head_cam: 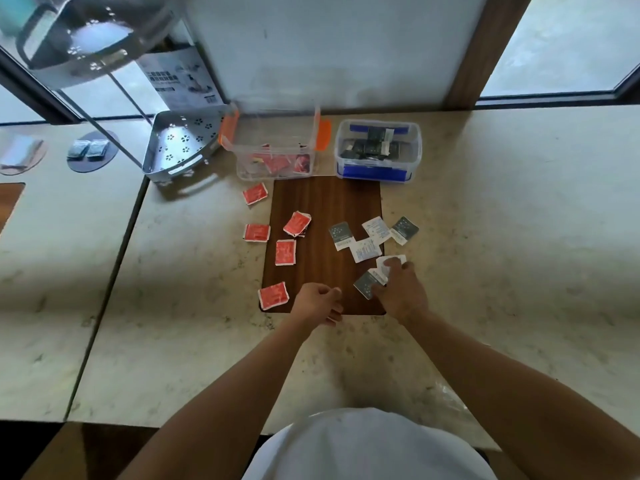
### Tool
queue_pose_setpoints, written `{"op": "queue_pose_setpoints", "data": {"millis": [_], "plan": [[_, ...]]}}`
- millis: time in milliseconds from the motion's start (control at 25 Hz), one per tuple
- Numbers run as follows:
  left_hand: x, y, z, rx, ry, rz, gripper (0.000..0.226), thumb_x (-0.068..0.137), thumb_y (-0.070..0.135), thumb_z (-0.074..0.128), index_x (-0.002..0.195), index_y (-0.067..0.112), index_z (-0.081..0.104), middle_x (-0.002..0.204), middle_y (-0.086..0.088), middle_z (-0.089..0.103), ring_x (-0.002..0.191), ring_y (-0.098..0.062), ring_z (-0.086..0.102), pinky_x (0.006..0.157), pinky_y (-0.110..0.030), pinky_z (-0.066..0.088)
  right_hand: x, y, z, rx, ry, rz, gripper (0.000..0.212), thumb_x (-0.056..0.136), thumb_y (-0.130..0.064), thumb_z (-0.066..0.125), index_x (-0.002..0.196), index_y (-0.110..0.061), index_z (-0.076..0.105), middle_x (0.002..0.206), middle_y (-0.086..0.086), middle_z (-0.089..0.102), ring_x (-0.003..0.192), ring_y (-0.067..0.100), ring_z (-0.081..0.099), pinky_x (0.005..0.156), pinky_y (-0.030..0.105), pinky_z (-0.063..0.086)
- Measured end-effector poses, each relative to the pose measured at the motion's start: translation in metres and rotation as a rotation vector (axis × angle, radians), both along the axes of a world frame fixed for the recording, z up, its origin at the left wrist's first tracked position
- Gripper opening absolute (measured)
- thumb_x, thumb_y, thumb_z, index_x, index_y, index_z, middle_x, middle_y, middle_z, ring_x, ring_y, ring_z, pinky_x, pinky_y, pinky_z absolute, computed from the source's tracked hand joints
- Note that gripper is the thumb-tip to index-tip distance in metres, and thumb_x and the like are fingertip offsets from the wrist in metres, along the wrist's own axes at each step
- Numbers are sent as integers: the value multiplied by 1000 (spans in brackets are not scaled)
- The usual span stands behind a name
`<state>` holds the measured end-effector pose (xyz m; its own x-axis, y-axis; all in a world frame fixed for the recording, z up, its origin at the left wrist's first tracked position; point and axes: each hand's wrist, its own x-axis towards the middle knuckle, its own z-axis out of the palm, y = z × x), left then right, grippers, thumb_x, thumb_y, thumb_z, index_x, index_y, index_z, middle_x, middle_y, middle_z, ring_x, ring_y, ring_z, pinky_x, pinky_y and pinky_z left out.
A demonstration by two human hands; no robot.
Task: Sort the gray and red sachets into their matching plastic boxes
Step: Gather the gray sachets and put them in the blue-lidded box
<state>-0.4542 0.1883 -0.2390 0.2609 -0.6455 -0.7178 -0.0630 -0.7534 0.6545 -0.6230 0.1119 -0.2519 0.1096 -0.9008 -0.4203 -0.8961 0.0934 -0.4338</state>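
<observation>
Several red sachets [286, 252] lie on and left of a brown wooden mat [325, 202]. Gray and white sachets [341, 235] are scattered on its right half. At the back, an orange-clipped clear box [277, 147] holds red sachets, and beside it a blue-clipped clear box [378, 150] holds gray ones. My right hand [401, 292] rests at the mat's near right corner, fingers closed on gray sachets [367, 284]. My left hand [318, 304] hovers at the mat's near edge, loosely curled with nothing in it, just right of a red sachet [273, 295].
A perforated metal corner rack [180, 147] stands at the back left, with a printed carton [180, 77] behind it. Two dark sachets on a round coaster [90, 150] lie on the neighbouring table at left. Marble tabletop [502, 237] spreads to the right.
</observation>
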Motion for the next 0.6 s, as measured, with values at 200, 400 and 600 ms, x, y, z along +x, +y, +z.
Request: {"op": "queue_pose_setpoints", "data": {"millis": [200, 400, 600], "plan": [[5, -20, -12, -2, 36, 67, 27, 103, 22, 53, 101, -1, 68, 80, -14, 73, 72, -29, 73, 68, -42, 63, 10, -1, -13, 46, 57, 24, 58, 85, -34, 75, 132, -18, 45, 136, 15, 46, 110, 34, 62, 88, 42, 55], [8, -37, -20, 6, 30, 64, 20, 103, 22, 54, 104, 8, 68, 93, -11, 74, 83, -26, 76, 72, -37, 65, 16, -15, -19, 104, -30, -53, 22, 83, -29, 75, 99, -16, 67, 108, 6, 65, 92, 22, 64, 76, 34, 52], [9, -48, -24, -45, 31, 83, 27, 100, 32, 58, 111, 9, 68, 107, -11, 73, 92, -22, 73, 78, -36, 64, 16, -16, -10, 265, -341, -166, 19, 85, -27, 76, 94, -17, 62, 82, 1, 68, 65, 16, 63, 58, 24, 44]]}}
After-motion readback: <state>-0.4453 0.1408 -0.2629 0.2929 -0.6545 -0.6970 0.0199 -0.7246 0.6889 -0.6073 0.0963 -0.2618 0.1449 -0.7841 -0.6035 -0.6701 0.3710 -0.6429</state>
